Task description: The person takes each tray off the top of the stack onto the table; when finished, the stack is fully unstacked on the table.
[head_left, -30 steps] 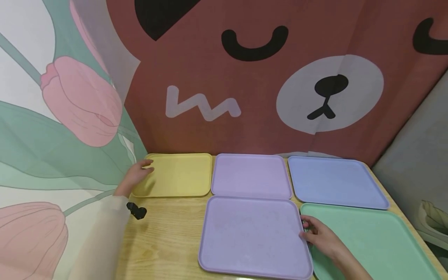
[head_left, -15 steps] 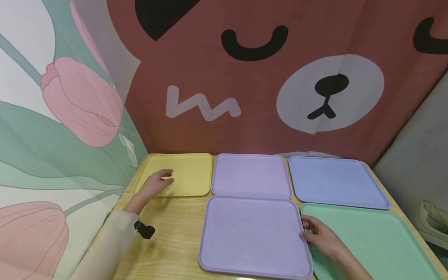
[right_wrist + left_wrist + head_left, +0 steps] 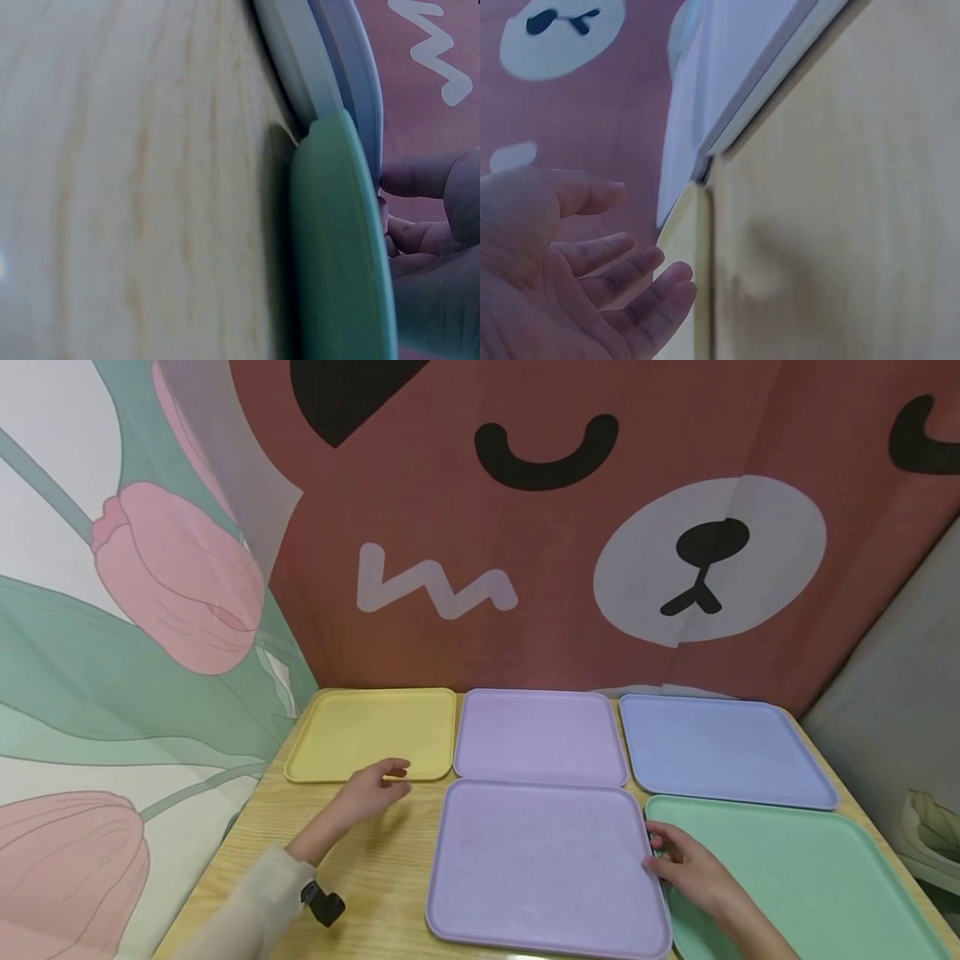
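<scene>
My left hand hovers over the wooden tabletop at the front edge of the yellow tray, fingers loosely bent, nothing in them. In the left wrist view, the same hand shows its palm and spread fingers beside the yellow tray. At the right rim of the front purple tray rests my right hand, thumb and fingertips touching the edge. Its palm is over the green tray. In the right wrist view, the thumb meets the purple rim; the other fingers are partly hidden behind the green tray.
A second purple tray and a blue tray line the back of the table. Behind them hangs a brown bear-print cloth; a tulip-print cloth covers the left side. A black wrist camera is on my left sleeve.
My left hand has come from the yellow tray's left edge, across it, to the right and nearer to me. My right hand and the trays have stayed in place.
</scene>
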`<act>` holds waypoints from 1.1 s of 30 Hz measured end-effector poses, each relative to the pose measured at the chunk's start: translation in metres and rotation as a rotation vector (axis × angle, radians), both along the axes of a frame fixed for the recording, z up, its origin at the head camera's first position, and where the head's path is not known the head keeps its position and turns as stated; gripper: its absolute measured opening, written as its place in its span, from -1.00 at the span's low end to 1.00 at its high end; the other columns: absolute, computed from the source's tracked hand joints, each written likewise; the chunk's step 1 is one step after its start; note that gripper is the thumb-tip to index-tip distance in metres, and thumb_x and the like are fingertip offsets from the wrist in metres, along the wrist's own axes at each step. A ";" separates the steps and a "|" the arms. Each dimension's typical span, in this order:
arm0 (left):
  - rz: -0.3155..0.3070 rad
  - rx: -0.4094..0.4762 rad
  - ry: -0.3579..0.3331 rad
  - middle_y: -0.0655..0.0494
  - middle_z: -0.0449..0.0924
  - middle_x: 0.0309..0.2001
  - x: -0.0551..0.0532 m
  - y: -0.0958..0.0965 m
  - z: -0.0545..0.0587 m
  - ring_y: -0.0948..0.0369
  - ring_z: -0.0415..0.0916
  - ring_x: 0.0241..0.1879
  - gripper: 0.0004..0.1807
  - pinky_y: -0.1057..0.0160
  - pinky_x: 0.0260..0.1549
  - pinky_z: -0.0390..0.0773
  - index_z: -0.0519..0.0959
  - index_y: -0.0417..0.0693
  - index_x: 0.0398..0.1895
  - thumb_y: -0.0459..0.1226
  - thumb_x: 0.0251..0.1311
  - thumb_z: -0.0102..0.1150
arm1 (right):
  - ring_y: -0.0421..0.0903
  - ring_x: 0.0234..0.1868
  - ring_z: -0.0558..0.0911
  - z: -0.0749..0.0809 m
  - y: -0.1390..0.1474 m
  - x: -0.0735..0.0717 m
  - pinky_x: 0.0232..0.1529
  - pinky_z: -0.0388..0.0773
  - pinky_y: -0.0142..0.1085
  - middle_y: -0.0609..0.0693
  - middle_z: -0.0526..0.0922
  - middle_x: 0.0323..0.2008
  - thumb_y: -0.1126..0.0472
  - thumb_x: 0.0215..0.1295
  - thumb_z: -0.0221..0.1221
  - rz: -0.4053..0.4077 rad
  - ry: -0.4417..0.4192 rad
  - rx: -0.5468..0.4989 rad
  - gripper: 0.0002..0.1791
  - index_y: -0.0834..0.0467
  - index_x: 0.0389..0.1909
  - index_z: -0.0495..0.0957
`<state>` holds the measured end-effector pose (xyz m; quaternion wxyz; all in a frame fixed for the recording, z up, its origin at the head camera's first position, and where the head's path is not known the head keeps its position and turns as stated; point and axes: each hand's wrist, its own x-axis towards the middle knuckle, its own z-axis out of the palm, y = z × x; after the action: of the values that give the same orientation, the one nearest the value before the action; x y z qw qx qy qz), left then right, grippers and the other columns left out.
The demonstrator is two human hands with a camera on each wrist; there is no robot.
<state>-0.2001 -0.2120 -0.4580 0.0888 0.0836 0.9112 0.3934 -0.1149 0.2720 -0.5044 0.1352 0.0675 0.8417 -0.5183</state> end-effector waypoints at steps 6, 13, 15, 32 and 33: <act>-0.021 -0.011 -0.004 -0.11 0.63 0.11 0.014 0.013 -0.010 0.02 0.63 -0.06 -0.54 0.05 -0.14 0.65 0.53 -0.22 0.25 -0.22 0.35 0.23 | -0.17 -0.30 0.50 0.001 0.000 0.001 -0.32 0.50 -0.36 0.15 0.49 0.01 0.36 0.31 0.24 0.003 0.004 -0.002 -0.30 0.42 0.42 0.22; -0.051 -0.004 0.010 -0.09 0.67 0.02 0.025 0.022 -0.014 0.05 0.63 -0.11 -0.54 0.03 -0.10 0.64 0.57 -0.26 0.18 -0.21 0.28 0.30 | -0.19 -0.31 0.50 0.001 0.001 0.002 -0.31 0.50 -0.37 0.14 0.49 0.01 0.36 0.32 0.24 0.006 0.010 -0.016 -0.30 0.42 0.43 0.22; -0.057 0.001 0.006 -0.08 0.67 0.01 0.028 0.026 -0.015 0.07 0.62 -0.12 -0.55 0.05 -0.12 0.64 0.57 -0.25 0.17 -0.21 0.28 0.30 | -0.19 -0.30 0.50 0.001 0.001 0.002 -0.31 0.51 -0.37 0.14 0.49 0.01 0.36 0.32 0.24 0.007 0.013 -0.016 -0.30 0.42 0.43 0.22; -0.111 -0.014 -0.006 0.04 0.67 -0.15 0.050 0.047 -0.025 0.17 0.59 -0.22 -0.49 0.17 -0.22 0.62 0.55 -0.31 0.15 -0.16 0.23 0.34 | -0.15 -0.27 0.51 0.002 0.000 0.001 -0.31 0.52 -0.35 0.13 0.49 0.00 0.35 0.31 0.25 0.000 -0.009 -0.007 -0.30 0.40 0.43 0.23; -0.110 -0.014 -0.011 0.05 0.67 -0.15 0.051 0.048 -0.024 0.18 0.59 -0.23 -0.47 0.17 -0.22 0.62 0.54 -0.32 0.16 -0.16 0.22 0.34 | -0.14 -0.27 0.51 0.001 0.000 0.001 -0.31 0.52 -0.35 0.13 0.49 0.00 0.34 0.32 0.25 0.005 -0.006 -0.006 -0.30 0.40 0.43 0.23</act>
<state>-0.1493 -0.1643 -0.4825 0.1159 0.1308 0.9075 0.3819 -0.1142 0.2719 -0.5029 0.1393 0.0666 0.8399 -0.5204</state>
